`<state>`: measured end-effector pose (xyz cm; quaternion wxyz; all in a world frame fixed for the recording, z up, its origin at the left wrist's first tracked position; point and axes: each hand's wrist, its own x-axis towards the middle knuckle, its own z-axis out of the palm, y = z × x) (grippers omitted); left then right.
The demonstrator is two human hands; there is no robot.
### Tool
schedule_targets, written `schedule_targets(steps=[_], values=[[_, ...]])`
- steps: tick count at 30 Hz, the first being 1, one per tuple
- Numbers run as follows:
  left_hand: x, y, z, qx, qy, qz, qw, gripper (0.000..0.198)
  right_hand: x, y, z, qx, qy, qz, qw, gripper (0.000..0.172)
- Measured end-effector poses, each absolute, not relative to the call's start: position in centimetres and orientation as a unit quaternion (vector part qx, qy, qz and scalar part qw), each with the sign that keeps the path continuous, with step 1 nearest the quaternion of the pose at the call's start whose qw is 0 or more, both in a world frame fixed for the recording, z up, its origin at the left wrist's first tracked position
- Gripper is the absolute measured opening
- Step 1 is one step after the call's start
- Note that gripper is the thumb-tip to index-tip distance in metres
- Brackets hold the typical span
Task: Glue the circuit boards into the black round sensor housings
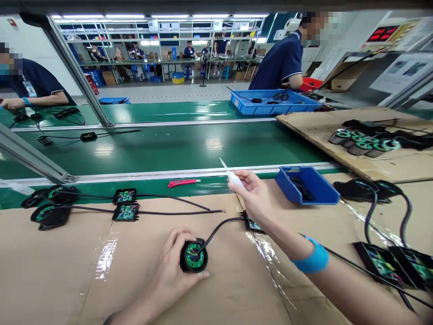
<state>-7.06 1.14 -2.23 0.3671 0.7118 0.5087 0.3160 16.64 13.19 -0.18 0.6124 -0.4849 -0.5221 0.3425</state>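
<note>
My left hand (172, 266) is curled round a round black housing (193, 256) with a green circuit board inside, pressing it onto the cardboard. A black cable (219, 225) runs from it to a small square box (252, 223) partly hidden behind my right hand. My right hand (252, 192) is raised above the cardboard and pinches a small white tube with a pointed nozzle (230, 172), tip pointing up and left. A blue wrist strap (313, 257) sits on my right wrist.
Two more square boxes (125, 204) with cables and round housings (50, 205) lie at left. A red cutter (182, 182) rests by the green conveyor (176, 146). A blue bin (306, 185) and further black units (389, 264) stand at right. Other workers sit beyond the belt.
</note>
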Motion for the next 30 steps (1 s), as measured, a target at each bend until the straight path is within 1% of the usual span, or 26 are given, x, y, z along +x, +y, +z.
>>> schedule_targets(steps=[4, 6, 7, 10, 12, 14, 15, 17, 20, 21, 22, 25, 30], values=[[-7.3, 1.5, -2.1, 0.725, 0.542, 0.285, 0.316, 0.045, 16.1, 18.2, -2.7, -0.525, -0.577, 0.328, 0.532, 0.021], [-7.4, 1.6, -1.6, 0.723, 0.552, 0.260, 0.323, 0.044, 16.2, 19.9, -4.1, -0.539, -0.600, 0.323, 0.495, 0.024], [-7.5, 1.6, -1.3, 0.726, 0.548, 0.251, 0.332, 0.046, 16.2, 20.6, -4.7, -0.545, -0.610, 0.320, 0.479, 0.026], [-8.1, 1.9, -0.2, 0.745, 0.495, 0.230, 0.382, 0.060, 16.4, 21.3, -5.7, -0.563, -0.623, 0.303, 0.451, 0.020], [-8.6, 2.1, 0.4, 0.746, 0.457, 0.227, 0.427, 0.069, 16.4, 20.7, -5.6, -0.574, -0.625, 0.289, 0.444, 0.032], [-9.1, 2.3, 0.5, 0.741, 0.435, 0.234, 0.455, 0.069, 16.4, 19.0, -4.8, -0.576, -0.629, 0.278, 0.442, 0.045], [-9.3, 2.4, 0.5, 0.738, 0.432, 0.238, 0.460, 0.067, 16.3, 17.7, -4.1, -0.572, -0.634, 0.278, 0.440, 0.046], [-9.3, 2.4, 0.5, 0.736, 0.434, 0.245, 0.458, 0.062, 16.1, 14.5, -2.6, -0.530, -0.684, 0.294, 0.405, 0.037], [-8.9, 2.2, 0.5, 0.740, 0.436, 0.252, 0.445, 0.058, 15.3, 9.4, -0.6, -0.410, -0.809, 0.311, 0.284, 0.014], [-8.8, 2.2, 0.5, 0.741, 0.440, 0.255, 0.440, 0.056, 15.1, 8.0, -0.3, -0.381, -0.834, 0.300, 0.263, 0.013], [-8.6, 2.1, 0.6, 0.739, 0.446, 0.256, 0.435, 0.054, 14.8, 6.9, 0.0, -0.370, -0.847, 0.282, 0.258, 0.014], [-8.3, 1.8, 0.8, 0.732, 0.468, 0.255, 0.424, 0.050, 14.6, 5.1, 0.0, -0.391, -0.844, 0.237, 0.281, 0.019], [-8.1, 1.6, 0.4, 0.730, 0.486, 0.253, 0.408, 0.052, 14.9, 4.6, -0.8, -0.417, -0.830, 0.236, 0.286, 0.024]])
